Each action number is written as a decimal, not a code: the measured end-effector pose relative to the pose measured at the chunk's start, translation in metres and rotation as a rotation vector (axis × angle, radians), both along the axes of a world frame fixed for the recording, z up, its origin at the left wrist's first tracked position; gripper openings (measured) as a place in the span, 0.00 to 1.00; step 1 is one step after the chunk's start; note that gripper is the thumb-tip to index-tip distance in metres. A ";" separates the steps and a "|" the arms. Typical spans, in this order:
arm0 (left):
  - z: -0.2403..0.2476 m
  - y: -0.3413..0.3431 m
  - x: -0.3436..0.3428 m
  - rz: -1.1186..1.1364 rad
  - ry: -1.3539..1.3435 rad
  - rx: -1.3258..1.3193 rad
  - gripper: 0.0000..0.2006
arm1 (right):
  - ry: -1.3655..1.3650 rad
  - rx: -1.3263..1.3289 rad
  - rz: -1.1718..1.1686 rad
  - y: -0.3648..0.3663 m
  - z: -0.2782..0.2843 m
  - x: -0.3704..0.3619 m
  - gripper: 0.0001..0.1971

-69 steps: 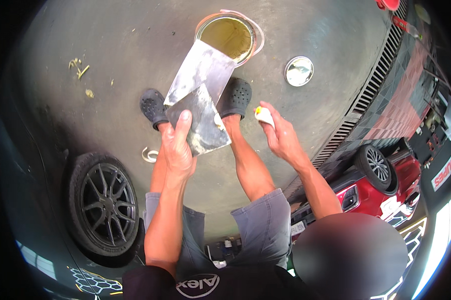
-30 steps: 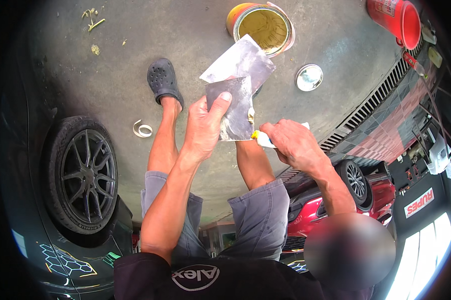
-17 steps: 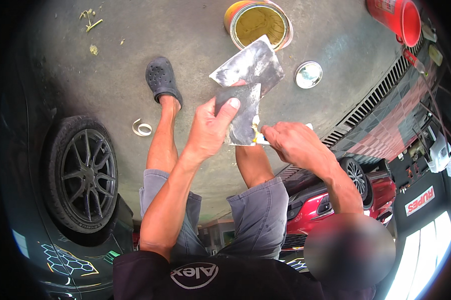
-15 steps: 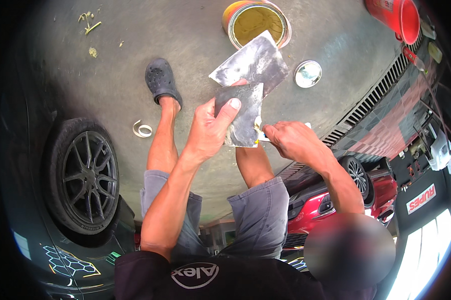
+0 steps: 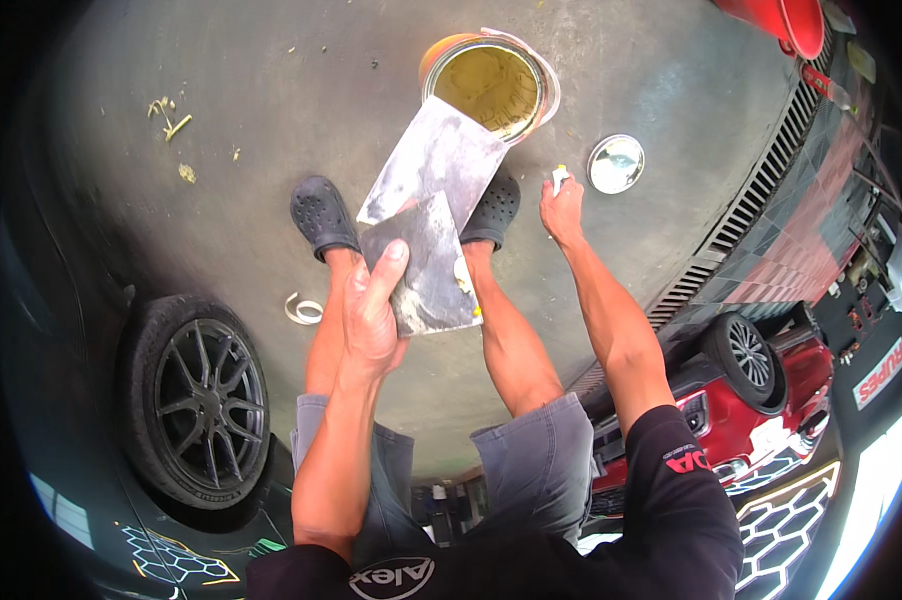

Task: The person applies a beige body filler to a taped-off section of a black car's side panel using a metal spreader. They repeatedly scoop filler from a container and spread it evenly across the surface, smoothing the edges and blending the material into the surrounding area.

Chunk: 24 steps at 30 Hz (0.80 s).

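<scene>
My left hand [image 5: 373, 318] is closed on two flat rectangular plates, its thumb pressing on top. The nearer one, a dark grey plate [image 5: 423, 262], carries a dab of cream paste [image 5: 462, 275] and a small yellow dab [image 5: 478, 312] along its right edge. Beyond it, a whitish smeared plate [image 5: 433, 160] reaches over the near rim of an open can [image 5: 548, 95] of yellowish-brown paste. Off to the right and low near the floor, my right hand [image 5: 563, 212] grips a small white tube with a yellow tip [image 5: 559, 180]. A round shiny lid [image 5: 616, 164] lies beside that hand.
A car wheel [image 5: 211, 400] stands close on my left, on a dark car. Right of me are a floor drain grate [image 5: 741, 205], a red car [image 5: 661, 425] and a red bucket [image 5: 786, 25]. A ring of tape [image 5: 303, 309] and scraps [image 5: 176, 125] lie on the floor.
My right hand has left the grey plate's edge with the tube and reached forward toward the lid. My left hand has brought both plates down and left.
</scene>
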<state>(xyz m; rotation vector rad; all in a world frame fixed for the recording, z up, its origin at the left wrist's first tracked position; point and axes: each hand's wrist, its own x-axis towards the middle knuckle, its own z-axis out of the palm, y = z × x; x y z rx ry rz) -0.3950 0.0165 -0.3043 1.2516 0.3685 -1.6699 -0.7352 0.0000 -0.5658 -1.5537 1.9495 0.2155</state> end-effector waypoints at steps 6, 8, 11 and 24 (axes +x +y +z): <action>0.010 -0.010 -0.009 -0.047 0.011 0.008 0.28 | -0.221 -0.006 -0.529 -0.017 0.067 0.066 0.30; 0.023 -0.019 -0.025 -0.107 0.048 -0.047 0.27 | -0.995 0.217 -1.050 -0.037 0.152 0.084 0.31; 0.052 -0.012 -0.044 -0.224 0.051 -0.120 0.25 | -1.393 0.424 -1.207 -0.075 0.282 0.124 0.24; 0.354 -0.072 -0.035 -0.183 -0.516 -0.543 0.21 | -0.536 -0.612 1.070 -0.152 0.665 0.101 0.27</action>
